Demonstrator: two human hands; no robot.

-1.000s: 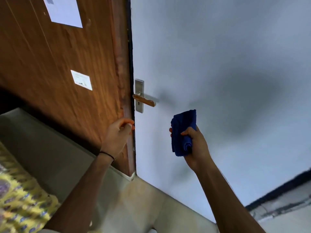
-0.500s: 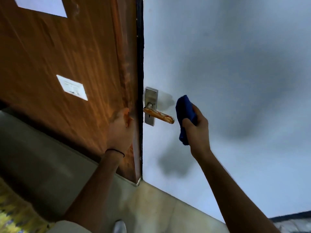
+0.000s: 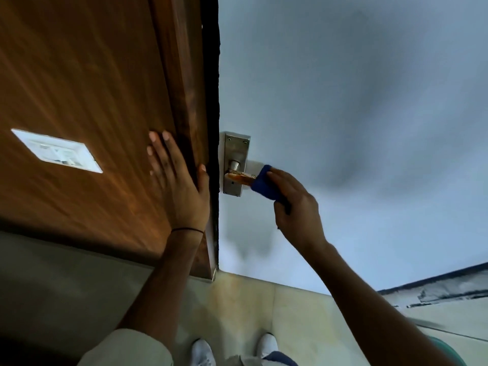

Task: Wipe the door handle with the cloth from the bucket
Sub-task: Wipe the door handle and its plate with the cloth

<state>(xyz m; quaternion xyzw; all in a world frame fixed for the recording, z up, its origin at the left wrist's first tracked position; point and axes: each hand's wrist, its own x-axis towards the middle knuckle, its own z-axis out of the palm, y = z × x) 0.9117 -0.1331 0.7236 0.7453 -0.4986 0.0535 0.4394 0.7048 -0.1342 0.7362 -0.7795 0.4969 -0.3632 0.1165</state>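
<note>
Blue cloth, clenched in our right hand, covered the free end of the door handle; left hand lay flat, fingers spread, on the wooden door; best, we judged, to wrap fully and stroke toward the plate.

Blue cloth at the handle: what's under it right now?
The blue cloth, gripped by the right hand, wraps the free end of the door handle. The lever's inner stretch and its metal backplate show; the covered tip cannot be seen.
</note>
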